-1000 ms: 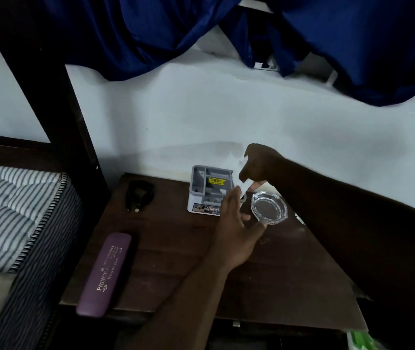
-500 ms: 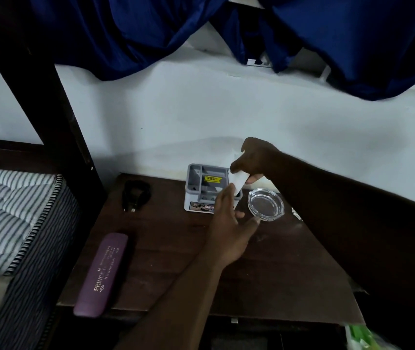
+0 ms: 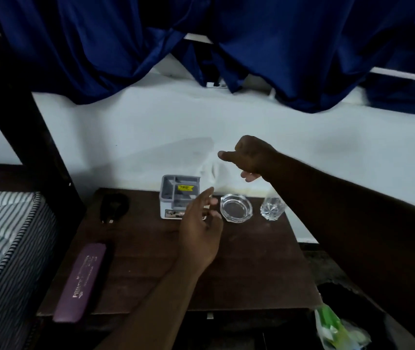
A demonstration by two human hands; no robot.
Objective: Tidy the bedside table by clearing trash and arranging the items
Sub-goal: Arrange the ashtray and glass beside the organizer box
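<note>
The left hand (image 3: 199, 233) hovers open and empty beside a grey organizer (image 3: 177, 198); the right hand (image 3: 250, 157), loosely curled, holds nothing above a clear glass ashtray (image 3: 236, 207).

Head camera looks down, close over bedside table (image 3: 239, 261).

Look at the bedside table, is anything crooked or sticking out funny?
Yes. The purple case lies at a slant at the table's front left corner, its near end poking past the edge. Nothing looks spilled.
</note>
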